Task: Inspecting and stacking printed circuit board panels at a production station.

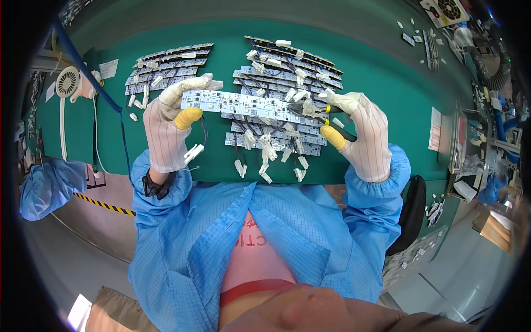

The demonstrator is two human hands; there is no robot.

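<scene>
A long white circuit board strip (pixel 238 104) is held up level above the table by my left hand (pixel 166 130), its left end pinched between gloved thumb and fingers. A dark wire with white connectors (pixel 193 152) hangs below that end. My right hand (pixel 366 133) is closed round the yellow and black handles of a pair of cutting pliers (pixel 312 110). The pliers' jaws overlap the strip's right end, beside a small white connector; I cannot tell whether they bite on anything. Both hands wear white striped gloves with yellow thumb covers. Beneath lies a pile of wired board strips (pixel 276 143).
More board strips (pixel 166 67) lie in a group at the far left of the green table (pixel 215 169). A small white fan (pixel 68 83) stands at the left, near a hanging blue coiled cord (pixel 91 77). A paper sheet (pixel 435 129) lies at the right edge.
</scene>
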